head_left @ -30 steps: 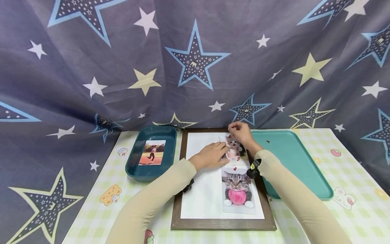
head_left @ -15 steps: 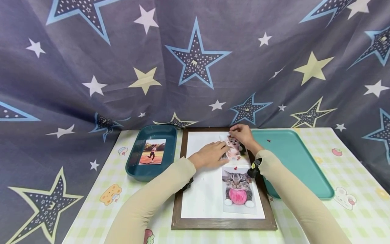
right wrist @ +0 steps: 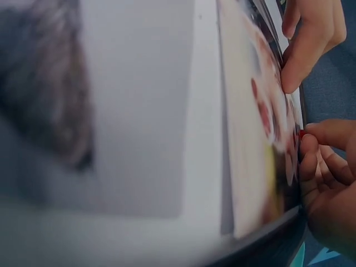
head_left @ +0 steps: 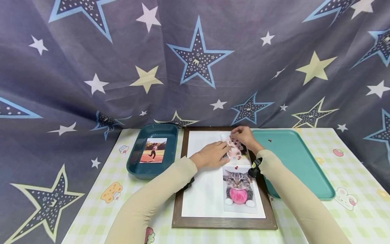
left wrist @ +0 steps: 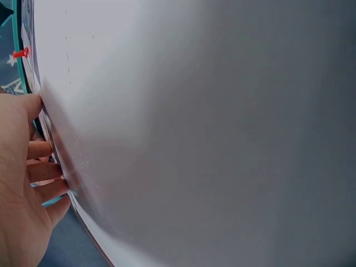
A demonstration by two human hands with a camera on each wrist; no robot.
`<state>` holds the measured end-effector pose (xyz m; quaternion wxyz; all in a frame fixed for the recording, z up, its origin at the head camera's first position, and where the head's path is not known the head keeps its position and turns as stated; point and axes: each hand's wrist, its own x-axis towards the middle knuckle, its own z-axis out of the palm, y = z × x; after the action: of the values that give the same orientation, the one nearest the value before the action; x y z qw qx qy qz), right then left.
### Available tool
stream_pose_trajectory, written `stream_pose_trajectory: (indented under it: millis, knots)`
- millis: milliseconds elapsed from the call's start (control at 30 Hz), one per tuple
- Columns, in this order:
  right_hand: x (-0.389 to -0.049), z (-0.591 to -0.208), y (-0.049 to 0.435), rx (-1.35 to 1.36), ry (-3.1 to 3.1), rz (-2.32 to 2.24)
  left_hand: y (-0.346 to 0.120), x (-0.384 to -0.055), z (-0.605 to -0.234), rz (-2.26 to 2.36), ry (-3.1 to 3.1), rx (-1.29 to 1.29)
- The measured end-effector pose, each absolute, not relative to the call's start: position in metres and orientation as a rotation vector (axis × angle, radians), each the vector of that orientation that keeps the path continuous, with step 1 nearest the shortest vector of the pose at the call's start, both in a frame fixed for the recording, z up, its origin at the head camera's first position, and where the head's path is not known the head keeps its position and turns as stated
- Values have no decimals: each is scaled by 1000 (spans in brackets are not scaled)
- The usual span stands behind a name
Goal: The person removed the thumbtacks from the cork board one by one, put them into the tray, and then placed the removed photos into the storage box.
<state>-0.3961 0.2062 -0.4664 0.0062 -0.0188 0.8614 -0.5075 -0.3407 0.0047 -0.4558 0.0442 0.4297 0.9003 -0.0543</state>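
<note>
A white board (head_left: 199,200) in a brown wooden frame lies on the table. On its upper right is a kitten photo (head_left: 235,157), partly covered by both hands. My left hand (head_left: 212,155) rests on the left part of that photo with fingers extended. At the photo's top, my right hand (head_left: 243,136) pinches a red push pin (right wrist: 302,134) between thumb and forefinger, seen in the right wrist view. Below it lies a second photo, a tabby cat with a pink ball (head_left: 239,189), with a red push pin (head_left: 236,167) at its top edge.
A dark teal tray (head_left: 131,168) on the left holds a photo of a runner (head_left: 153,150). To the right is a flat green tray (head_left: 295,162) with a small red pin (head_left: 270,140) on it. A starred curtain (head_left: 195,101) hangs behind the checked tablecloth (head_left: 91,210).
My right hand's fingertips have come down from above the board's top edge onto the top of the kitten photo. The left hand has stayed on the photo.
</note>
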Motion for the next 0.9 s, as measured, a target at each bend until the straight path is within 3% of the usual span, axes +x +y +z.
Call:
stream_pose_trajectory:
  millis: [900]
  knots:
    - [-397,-468,213,-80,2501,-1651,7,-342,-456,-100,2726,1234]
